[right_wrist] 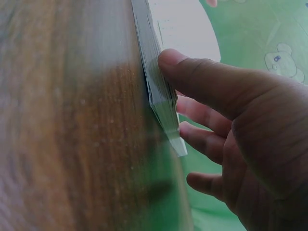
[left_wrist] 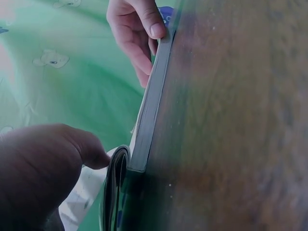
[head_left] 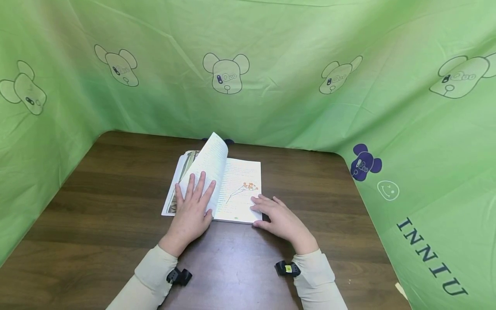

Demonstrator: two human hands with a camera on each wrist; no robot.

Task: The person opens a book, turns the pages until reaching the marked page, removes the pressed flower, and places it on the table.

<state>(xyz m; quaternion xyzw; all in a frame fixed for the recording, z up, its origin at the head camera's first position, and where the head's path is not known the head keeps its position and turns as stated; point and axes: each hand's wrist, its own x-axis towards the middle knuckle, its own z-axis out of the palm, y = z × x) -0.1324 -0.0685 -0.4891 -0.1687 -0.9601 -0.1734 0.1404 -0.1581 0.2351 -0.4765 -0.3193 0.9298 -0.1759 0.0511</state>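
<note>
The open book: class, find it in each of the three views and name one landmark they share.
Head view: the open book lies mid-table, under both hands.
Left wrist view: its page edge runs up the middle, seen side-on.
Right wrist view: its page block stands upper centre, the right thumb against it.
Shared landmark: the brown wooden table.

One head camera looking down, two wrist cameras low at the table edge.
The head view looks forward and down from above on the whole table (head_left: 116, 224) and open book (head_left: 232, 189). Both wrist views sit very near the book's near edge, left (left_wrist: 149, 106) and right (right_wrist: 156, 82), each turned sideways, sharing that page block.
</note>
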